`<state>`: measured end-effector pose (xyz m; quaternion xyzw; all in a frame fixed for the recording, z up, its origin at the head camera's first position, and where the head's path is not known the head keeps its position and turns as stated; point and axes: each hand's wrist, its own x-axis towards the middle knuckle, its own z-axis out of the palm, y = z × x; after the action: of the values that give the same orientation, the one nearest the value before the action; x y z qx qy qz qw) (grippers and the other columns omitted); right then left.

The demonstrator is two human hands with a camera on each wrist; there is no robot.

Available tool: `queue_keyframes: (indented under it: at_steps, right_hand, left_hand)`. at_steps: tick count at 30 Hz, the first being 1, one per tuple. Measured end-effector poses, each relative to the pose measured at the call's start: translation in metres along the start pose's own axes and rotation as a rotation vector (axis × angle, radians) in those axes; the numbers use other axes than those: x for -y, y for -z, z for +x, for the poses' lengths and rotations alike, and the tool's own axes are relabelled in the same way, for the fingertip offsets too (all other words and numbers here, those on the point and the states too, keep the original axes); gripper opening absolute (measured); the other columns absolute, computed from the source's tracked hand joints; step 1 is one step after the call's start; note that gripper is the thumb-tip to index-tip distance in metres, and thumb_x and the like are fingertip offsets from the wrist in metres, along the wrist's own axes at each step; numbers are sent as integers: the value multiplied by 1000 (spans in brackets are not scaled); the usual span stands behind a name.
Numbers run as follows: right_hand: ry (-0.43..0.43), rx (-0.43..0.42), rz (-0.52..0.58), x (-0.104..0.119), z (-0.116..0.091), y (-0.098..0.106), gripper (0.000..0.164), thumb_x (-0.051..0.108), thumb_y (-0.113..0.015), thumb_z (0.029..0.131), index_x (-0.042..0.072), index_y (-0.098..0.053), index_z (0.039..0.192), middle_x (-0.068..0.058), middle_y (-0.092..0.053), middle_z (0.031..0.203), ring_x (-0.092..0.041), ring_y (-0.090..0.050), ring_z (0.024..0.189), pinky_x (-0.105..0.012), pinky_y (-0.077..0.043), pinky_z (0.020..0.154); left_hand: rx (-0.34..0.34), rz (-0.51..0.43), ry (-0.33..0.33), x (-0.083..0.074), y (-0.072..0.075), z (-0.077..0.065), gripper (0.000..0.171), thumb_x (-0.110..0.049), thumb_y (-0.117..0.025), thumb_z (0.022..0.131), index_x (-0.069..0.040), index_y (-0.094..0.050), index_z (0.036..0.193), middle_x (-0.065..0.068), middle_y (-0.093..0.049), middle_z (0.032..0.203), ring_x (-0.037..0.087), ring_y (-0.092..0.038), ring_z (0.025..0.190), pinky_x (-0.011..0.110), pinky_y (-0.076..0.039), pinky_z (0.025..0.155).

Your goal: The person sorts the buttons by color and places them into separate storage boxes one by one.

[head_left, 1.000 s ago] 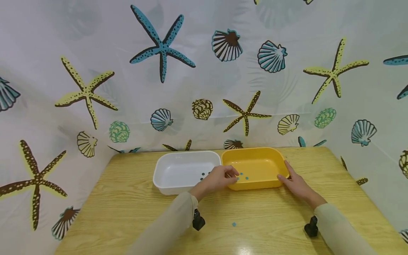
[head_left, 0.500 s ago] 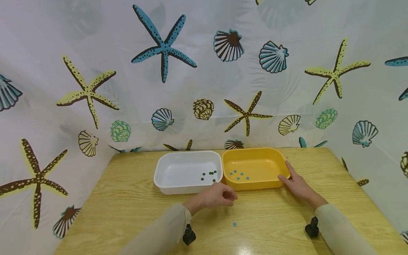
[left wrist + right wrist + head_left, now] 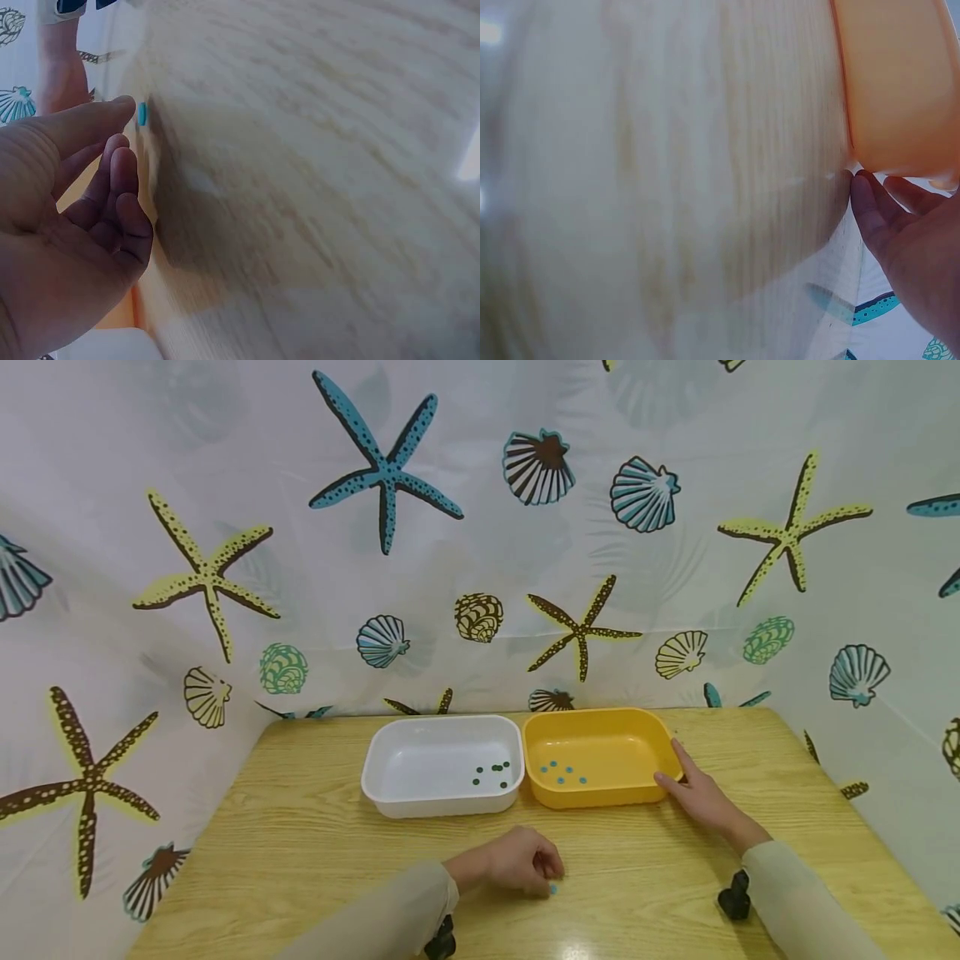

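On the table in front of the trays lies a small blue button-like disc (image 3: 553,889); the left wrist view shows the teal disc (image 3: 142,114) just beyond the thumb tip. My left hand (image 3: 521,860) is right beside it, fingers loosely bent, with no hold on it visible. My right hand (image 3: 703,797) rests against the right front corner of the yellow tray (image 3: 600,795), its fingers fairly straight and touching the tray's outer side (image 3: 900,90). Several blue discs (image 3: 569,770) lie inside the yellow tray. Several dark green discs (image 3: 480,770) are in the white tray (image 3: 442,807).
Both trays stand side by side at the back of the wooden table (image 3: 315,860). A patterned cloth (image 3: 480,527) with starfish and shells hangs behind and at both sides. Black wrist cameras sit by each sleeve (image 3: 787,893).
My left hand has come back from over the yellow tray, down and toward me to the loose disc. More blue discs show in the yellow tray. The right hand stays put.
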<state>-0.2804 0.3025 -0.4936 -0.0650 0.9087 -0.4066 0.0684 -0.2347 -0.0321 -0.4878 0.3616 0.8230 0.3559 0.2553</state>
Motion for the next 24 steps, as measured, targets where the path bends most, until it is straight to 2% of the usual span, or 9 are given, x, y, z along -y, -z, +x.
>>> queue_keyframes:
  at_steps: [9, 24]
  right_hand:
    - [12, -5, 1, 0, -1, 0, 80, 42, -42, 100, 7, 10, 151, -29, -4, 152, -48, -10, 137, -60, -11, 107]
    - [3, 0, 3, -1, -1, 0, 82, 44, -42, 100, 9, 10, 151, -29, -3, 153, -48, -9, 137, -60, -11, 107]
  left_hand:
    - [-10, 46, 16, 1, -3, 2, 11, -2, -77, 76, -7, -72, 85, -8, -61, 73, -2, -51, 68, 16, -44, 64]
    - [-24, 86, -26, 4, -5, 2, 4, -6, -76, 78, -9, -74, 80, -13, -61, 67, -5, -51, 63, 14, -45, 61]
